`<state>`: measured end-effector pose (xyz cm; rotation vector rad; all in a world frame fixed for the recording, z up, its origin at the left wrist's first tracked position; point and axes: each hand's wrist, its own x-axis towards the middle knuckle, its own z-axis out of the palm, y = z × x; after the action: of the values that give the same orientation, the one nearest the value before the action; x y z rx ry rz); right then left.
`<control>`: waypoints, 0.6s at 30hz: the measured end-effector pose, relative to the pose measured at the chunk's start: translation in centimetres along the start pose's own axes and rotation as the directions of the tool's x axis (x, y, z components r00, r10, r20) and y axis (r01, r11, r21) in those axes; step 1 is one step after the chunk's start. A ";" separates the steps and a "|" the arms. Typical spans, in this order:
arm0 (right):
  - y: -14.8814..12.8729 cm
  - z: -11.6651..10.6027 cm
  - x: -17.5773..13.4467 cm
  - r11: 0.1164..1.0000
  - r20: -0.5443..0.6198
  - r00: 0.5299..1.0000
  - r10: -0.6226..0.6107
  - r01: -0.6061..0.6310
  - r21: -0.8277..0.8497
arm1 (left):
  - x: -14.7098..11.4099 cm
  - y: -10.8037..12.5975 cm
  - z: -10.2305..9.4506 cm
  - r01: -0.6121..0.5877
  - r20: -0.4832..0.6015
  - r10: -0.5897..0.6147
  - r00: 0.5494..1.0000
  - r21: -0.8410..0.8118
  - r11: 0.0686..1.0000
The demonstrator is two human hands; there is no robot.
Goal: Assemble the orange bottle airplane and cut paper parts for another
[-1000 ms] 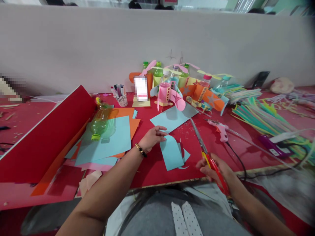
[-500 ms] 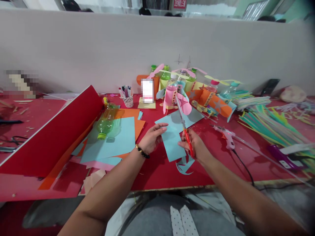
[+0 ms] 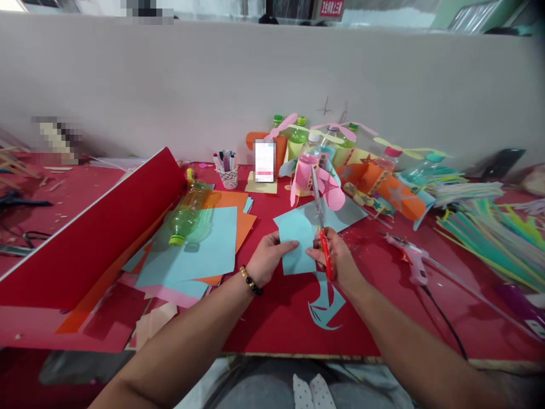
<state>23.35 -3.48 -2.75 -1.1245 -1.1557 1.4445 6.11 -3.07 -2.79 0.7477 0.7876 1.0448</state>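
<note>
Red table (image 3: pixel 272 318): left hand (image 3: pixel 268 258) grips blue paper (image 3: pixel 298 241), right hand (image 3: pixel 336 258) clasps scissors (image 3: pixel 321 227).

Light-blue paper piece (image 3: pixel 297 241), red-handled scissors (image 3: pixel 322 233)

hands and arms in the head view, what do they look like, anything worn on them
Both forearms are bare, with no sleeves in view and no gloves. The left hand has a beaded bracelet at the wrist, dark beads mixed with a few gold ones. The right hand shows no bracelet or watch. Any rings are too small to tell.
</note>
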 end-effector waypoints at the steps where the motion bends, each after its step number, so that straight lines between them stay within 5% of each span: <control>1: -0.1 -0.1 -0.1 1.000 -0.005 1.000 0.007 -0.007 -0.006 | 0.0 -0.1 0.1 0.009 -0.001 -0.009 1.000 0.001 1.000; 18: 1.0 -0.8 -0.4 0.995 0.055 0.995 0.088 -0.085 -0.041 | 0.4 -0.2 -0.2 -0.156 -0.170 0.155 0.973 0.008 0.988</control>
<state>24.10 -3.88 -3.81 -1.1800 -1.1917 1.5348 6.18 -2.74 -3.15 0.7312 0.8823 1.2639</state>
